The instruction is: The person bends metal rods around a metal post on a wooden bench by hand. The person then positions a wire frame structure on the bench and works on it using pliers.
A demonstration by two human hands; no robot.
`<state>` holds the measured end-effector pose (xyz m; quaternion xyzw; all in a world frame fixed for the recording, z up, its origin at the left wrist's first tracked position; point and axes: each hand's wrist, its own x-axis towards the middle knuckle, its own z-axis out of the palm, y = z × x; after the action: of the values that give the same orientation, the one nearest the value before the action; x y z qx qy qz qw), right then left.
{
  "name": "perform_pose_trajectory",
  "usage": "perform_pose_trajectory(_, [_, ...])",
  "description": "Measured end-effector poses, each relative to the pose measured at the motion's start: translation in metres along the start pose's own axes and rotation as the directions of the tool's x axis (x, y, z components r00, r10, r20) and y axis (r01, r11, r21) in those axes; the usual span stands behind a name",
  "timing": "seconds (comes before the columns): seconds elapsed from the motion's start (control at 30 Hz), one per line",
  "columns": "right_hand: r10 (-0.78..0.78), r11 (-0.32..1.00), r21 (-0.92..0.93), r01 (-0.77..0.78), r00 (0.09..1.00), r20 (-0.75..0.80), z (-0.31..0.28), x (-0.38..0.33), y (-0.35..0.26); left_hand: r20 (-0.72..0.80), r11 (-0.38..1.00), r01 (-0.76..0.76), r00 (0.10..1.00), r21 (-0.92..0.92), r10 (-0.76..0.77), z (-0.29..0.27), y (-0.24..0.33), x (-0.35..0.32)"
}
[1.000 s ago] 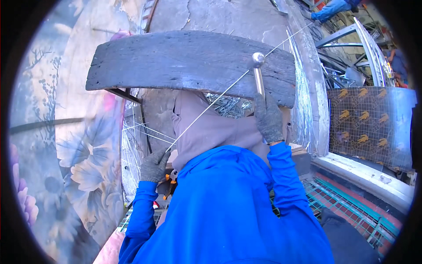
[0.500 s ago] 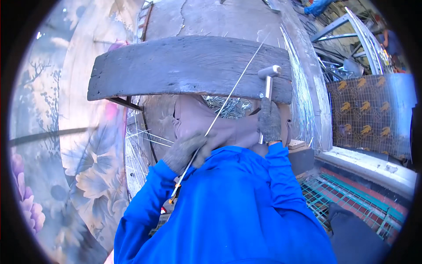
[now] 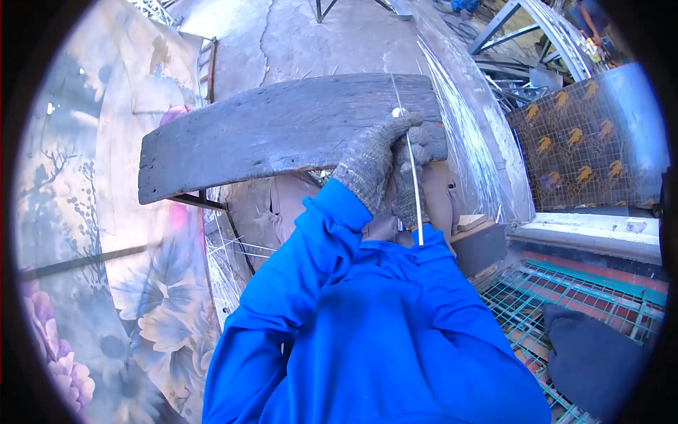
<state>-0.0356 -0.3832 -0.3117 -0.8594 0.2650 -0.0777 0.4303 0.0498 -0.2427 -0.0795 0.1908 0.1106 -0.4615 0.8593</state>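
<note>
- Left hand [image 3: 372,161] in a grey knit glove, reaching up from a blue sleeve [image 3: 311,268], fingers curled narrow at the near edge of the weathered wooden plank [image 3: 282,134].
- Right hand [image 3: 417,173] likewise gloved, pressed just beside and partly behind the left one; fingers bent close, though how firmly they grip cannot be told.
- Thin pale wire [image 3: 413,184] passing between the two sets of fingers, running from above the fingertips, across the plank, down toward the blue chest below the knuckles; pinched, as far as can be seen, by the left fingers.
- Small bright metal tip [image 3: 397,112] showing right at the left fingertips, against the plank; its kind too small to tell.
- Plank lying crosswise, dark and cracked, stretching far to the left of the fingers and ending just right of them.
- Bundle of shiny wires [image 3: 466,141] slanting away to the right of the fingers, near but apart.
- Flowered sheet [image 3: 106,283] well to the left of the fingers, below the plank's far end.
- Green wire grid [image 3: 565,297] and a dark cushion [image 3: 600,353] lower right, well apart from both hands.
- Mesh panel with orange bird shapes [image 3: 579,148] far right of the fingers.
</note>
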Motion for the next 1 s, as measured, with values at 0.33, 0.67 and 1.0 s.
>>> perform_pose_trajectory(0.33, [0.050,0.997,-0.058,-0.046,0.996,0.076,-0.009,-0.004,-0.013,0.217,0.998,-0.047,0.975,0.038,0.038,0.003,0.007,0.008])
perform_pose_trajectory(0.67, [0.114,0.993,-0.049,-0.108,0.984,0.139,-0.011,-0.007,-0.017,-0.040,0.983,-0.085,0.995,0.166,0.093,0.012,0.000,0.003])
perform_pose_trajectory(1.0, [0.046,0.998,-0.050,-0.041,0.993,0.105,-0.030,-0.010,-0.050,0.383,-0.056,-0.381,0.899,0.923,0.213,-0.076,0.025,-0.046])
